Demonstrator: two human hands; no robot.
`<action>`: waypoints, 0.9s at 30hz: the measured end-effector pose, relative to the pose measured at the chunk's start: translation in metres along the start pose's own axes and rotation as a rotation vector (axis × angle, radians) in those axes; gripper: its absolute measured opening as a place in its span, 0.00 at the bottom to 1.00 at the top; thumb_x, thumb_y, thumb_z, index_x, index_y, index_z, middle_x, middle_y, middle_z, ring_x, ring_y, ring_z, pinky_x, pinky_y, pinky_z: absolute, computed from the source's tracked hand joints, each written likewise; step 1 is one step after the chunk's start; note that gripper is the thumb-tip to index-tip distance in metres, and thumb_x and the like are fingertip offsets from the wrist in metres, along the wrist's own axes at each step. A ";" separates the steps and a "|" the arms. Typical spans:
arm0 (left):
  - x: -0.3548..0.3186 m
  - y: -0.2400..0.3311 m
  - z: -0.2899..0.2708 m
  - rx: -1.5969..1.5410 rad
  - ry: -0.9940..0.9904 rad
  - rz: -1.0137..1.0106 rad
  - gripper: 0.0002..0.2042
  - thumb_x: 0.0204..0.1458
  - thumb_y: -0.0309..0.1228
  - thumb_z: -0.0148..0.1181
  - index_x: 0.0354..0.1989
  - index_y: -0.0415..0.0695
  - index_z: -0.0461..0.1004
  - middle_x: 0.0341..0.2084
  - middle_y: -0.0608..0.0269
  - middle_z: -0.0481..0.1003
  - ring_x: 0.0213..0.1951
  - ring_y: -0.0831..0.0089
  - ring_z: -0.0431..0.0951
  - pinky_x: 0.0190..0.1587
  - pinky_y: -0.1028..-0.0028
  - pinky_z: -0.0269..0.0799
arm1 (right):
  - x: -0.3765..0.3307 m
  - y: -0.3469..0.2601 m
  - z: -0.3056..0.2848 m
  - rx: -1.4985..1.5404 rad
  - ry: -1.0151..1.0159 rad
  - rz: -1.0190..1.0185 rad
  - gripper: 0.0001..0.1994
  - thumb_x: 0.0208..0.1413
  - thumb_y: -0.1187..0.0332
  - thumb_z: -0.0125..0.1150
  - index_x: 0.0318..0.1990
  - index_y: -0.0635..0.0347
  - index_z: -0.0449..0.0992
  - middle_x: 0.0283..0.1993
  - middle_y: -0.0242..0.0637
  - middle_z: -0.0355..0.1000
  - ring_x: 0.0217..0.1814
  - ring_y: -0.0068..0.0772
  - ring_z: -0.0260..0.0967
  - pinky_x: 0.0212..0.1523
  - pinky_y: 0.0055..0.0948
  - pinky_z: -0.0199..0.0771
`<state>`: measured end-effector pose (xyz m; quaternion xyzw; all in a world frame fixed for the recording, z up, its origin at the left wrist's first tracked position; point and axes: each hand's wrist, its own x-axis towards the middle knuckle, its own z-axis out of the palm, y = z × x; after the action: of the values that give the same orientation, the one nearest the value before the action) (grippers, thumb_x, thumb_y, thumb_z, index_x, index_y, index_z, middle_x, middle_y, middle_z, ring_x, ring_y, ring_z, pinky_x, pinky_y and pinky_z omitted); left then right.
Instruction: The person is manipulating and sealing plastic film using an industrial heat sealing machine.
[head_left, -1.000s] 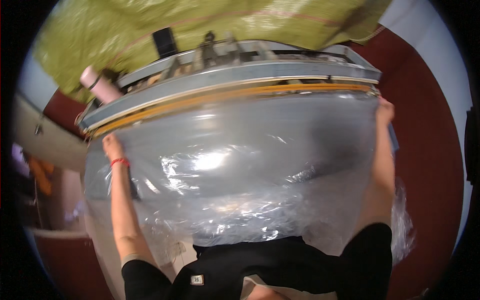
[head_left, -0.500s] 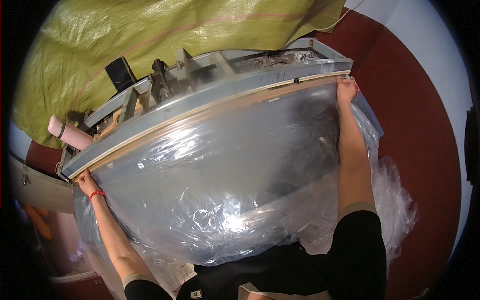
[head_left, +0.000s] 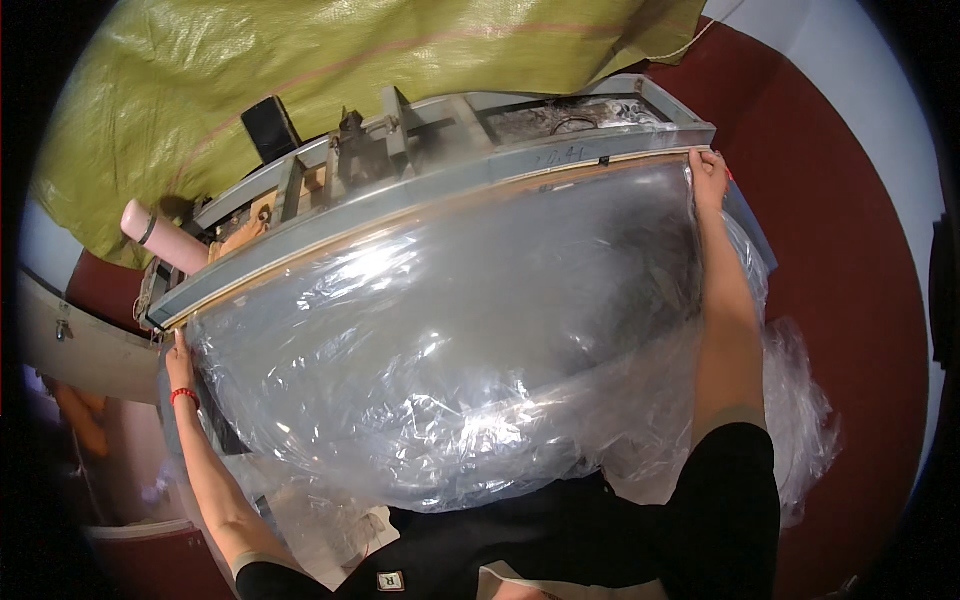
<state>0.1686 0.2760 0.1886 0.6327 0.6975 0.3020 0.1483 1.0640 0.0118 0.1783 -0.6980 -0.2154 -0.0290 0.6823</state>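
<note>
A large sheet of clear plastic film point(head_left: 440, 330) spreads between my arms, wrinkled and shiny, from a long grey metal frame point(head_left: 400, 195) down to my body. Along the frame's near side runs a thin pale strip point(head_left: 330, 250), with the film's far edge lying by it. My left hand point(head_left: 179, 366), a red bead bracelet at its wrist, pinches the film's edge by the strip's left end. At the right end, my right hand point(head_left: 709, 180) is closed with thumb and fingers on the film's other corner. Its exact grip is partly hidden.
A pink bottle point(head_left: 165, 237) and a dark phone point(head_left: 270, 129) rest at the frame's far left side. Behind hangs a yellow-green woven sheet point(head_left: 380, 60). Loose film point(head_left: 795, 430) bunches at the right over the dark red floor point(head_left: 850, 300). A pale box point(head_left: 90, 350) stands at left.
The frame appears slightly farther right in view. My left hand has straightened, its fingers now pointing up toward the strip. My right hand stays at the right corner, and the film's folds have shifted.
</note>
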 end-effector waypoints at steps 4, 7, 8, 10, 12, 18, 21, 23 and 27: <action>-0.050 0.068 0.008 -0.426 -0.217 0.000 0.15 0.51 0.45 0.47 0.19 0.49 0.66 0.10 0.78 0.58 0.12 0.89 0.52 0.14 0.84 0.45 | -0.002 0.001 -0.073 -0.321 -0.131 -0.242 0.13 0.42 0.61 0.61 0.28 0.64 0.74 0.28 0.33 0.71 0.30 0.18 0.63 0.34 0.20 0.63; -0.099 0.116 0.026 -0.533 -0.258 0.071 0.07 0.49 0.36 0.50 0.23 0.50 0.66 0.13 0.82 0.55 0.15 0.91 0.52 0.16 0.86 0.43 | -0.023 -0.018 -0.120 -0.353 0.052 -0.263 0.08 0.45 0.66 0.57 0.30 0.62 0.75 0.29 0.31 0.72 0.31 0.20 0.66 0.35 0.21 0.65; -0.117 0.147 0.031 -0.548 -0.293 0.021 0.07 0.49 0.36 0.50 0.22 0.50 0.66 0.13 0.82 0.55 0.15 0.90 0.51 0.16 0.85 0.43 | -0.013 -0.007 -0.157 -0.381 0.151 -0.242 0.08 0.45 0.66 0.55 0.31 0.59 0.76 0.32 0.34 0.73 0.33 0.24 0.68 0.36 0.23 0.66; -0.148 0.187 0.029 -0.589 -0.359 0.052 0.08 0.49 0.37 0.50 0.24 0.47 0.68 0.13 0.81 0.56 0.16 0.89 0.52 0.16 0.85 0.44 | -0.016 -0.027 -0.207 -0.843 0.397 -0.061 0.11 0.44 0.61 0.54 0.34 0.54 0.76 0.36 0.37 0.72 0.38 0.35 0.69 0.40 0.32 0.67; -0.168 0.219 0.033 -0.664 -0.419 0.050 0.09 0.48 0.38 0.51 0.27 0.46 0.70 0.14 0.80 0.58 0.17 0.89 0.54 0.17 0.84 0.46 | -0.013 -0.041 -0.233 -1.012 0.578 0.043 0.17 0.45 0.56 0.54 0.41 0.54 0.72 0.42 0.40 0.69 0.44 0.38 0.66 0.44 0.35 0.65; -0.208 0.270 0.033 -0.873 -0.595 0.171 0.06 0.48 0.33 0.54 0.27 0.44 0.69 0.10 0.80 0.57 0.12 0.90 0.50 0.14 0.86 0.42 | -0.071 -0.123 -0.080 -0.316 -0.021 -0.488 0.15 0.49 0.62 0.54 0.42 0.59 0.71 0.42 0.39 0.69 0.45 0.30 0.64 0.46 0.27 0.62; -0.219 0.271 0.015 -0.766 -0.619 0.121 0.06 0.48 0.32 0.55 0.27 0.43 0.69 0.11 0.78 0.60 0.12 0.90 0.54 0.14 0.86 0.48 | -0.180 -0.200 0.030 -0.144 -0.636 -0.427 0.13 0.49 0.65 0.53 0.41 0.58 0.70 0.39 0.34 0.69 0.41 0.26 0.65 0.43 0.24 0.63; -0.220 0.268 0.011 -0.777 -0.652 0.163 0.06 0.47 0.30 0.55 0.27 0.42 0.68 0.12 0.77 0.62 0.13 0.89 0.57 0.15 0.87 0.52 | -0.245 -0.234 0.074 0.008 -0.999 -0.563 0.16 0.43 0.71 0.58 0.43 0.58 0.69 0.42 0.32 0.67 0.47 0.25 0.62 0.46 0.23 0.60; -0.228 0.274 0.002 -0.786 -0.661 0.315 0.04 0.45 0.26 0.57 0.26 0.41 0.68 0.16 0.73 0.66 0.16 0.87 0.62 0.18 0.86 0.58 | -0.333 -0.260 0.125 0.402 -1.353 -0.707 0.18 0.37 0.74 0.62 0.40 0.62 0.70 0.39 0.35 0.68 0.43 0.28 0.64 0.43 0.24 0.63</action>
<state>0.4223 0.0597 0.3139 0.6879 0.3445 0.3438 0.5384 0.6428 0.0390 0.3032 -0.3174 -0.7942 0.2262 0.4662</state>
